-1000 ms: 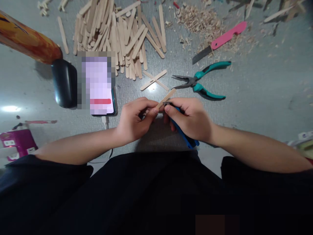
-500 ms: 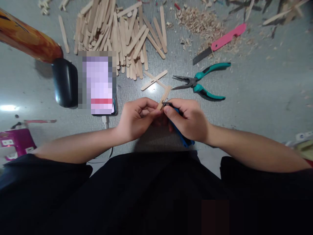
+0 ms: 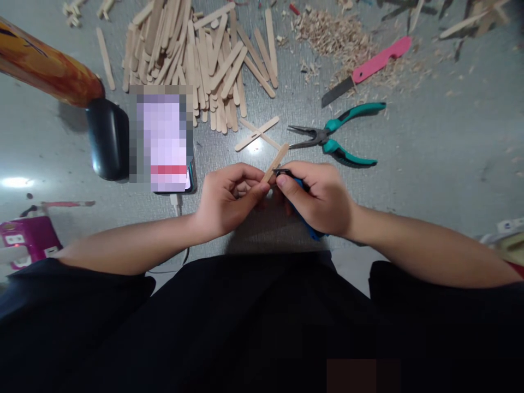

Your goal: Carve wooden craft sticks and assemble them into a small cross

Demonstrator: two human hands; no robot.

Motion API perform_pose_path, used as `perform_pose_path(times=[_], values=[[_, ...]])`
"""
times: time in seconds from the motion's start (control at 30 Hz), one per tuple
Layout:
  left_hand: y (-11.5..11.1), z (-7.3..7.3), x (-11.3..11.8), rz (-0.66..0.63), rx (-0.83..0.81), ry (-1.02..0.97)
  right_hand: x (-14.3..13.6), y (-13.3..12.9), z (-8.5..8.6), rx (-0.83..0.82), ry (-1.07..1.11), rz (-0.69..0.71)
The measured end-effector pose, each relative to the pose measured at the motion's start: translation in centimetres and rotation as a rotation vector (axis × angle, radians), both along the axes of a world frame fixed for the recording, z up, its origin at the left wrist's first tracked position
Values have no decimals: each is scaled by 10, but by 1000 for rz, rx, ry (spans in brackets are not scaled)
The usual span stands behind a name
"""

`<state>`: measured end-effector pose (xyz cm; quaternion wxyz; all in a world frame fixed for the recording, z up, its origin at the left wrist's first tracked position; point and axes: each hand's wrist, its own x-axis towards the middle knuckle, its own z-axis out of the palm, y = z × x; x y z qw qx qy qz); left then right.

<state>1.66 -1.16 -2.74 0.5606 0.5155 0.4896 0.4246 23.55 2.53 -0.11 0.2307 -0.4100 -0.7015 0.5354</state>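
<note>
My left hand [image 3: 229, 202] pinches the lower end of a wooden craft stick [image 3: 277, 161] between thumb and fingers. The stick slants up to the right. Wrapped around a blue-handled utility knife [image 3: 309, 225], my right hand [image 3: 321, 196] has its thumb near the dark tip, which touches the stick near its middle. Most of the knife handle is hidden under the palm. Just beyond the hands, two more craft sticks [image 3: 267, 126] lie crossed on the table, one with a small slot in it.
A heap of craft sticks [image 3: 164, 43] lies at the back left, by a phone [image 3: 164, 131] and a black rounded case [image 3: 107, 139]. Teal-handled needle-nose pliers [image 3: 327, 135], a pink-handled saw [image 3: 379, 61] and wood shavings [image 3: 335, 35] are at the right. An orange cylinder [image 3: 45, 63] lies far left.
The knife has shifted slightly, and its handle has tilted further under my right hand. The held stick's far end shows more plainly. My left hand keeps its hold.
</note>
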Motion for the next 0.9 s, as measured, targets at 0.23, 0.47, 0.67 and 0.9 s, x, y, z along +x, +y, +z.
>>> perform_pose_path(times=[0.23, 0.47, 0.67, 0.9], values=[[-1, -2, -1, 0, 48, 43, -1, 4, 6, -114, -24, 32], [7, 0, -4, -71, 52, 6, 4, 6, 6, -88, -38, 116], [6, 1, -4, -33, 59, 46, 3, 5, 4, -44, -5, 68], [-2, -1, 0, 23, 135, 106, 4, 9, 6, -269, 67, 5]])
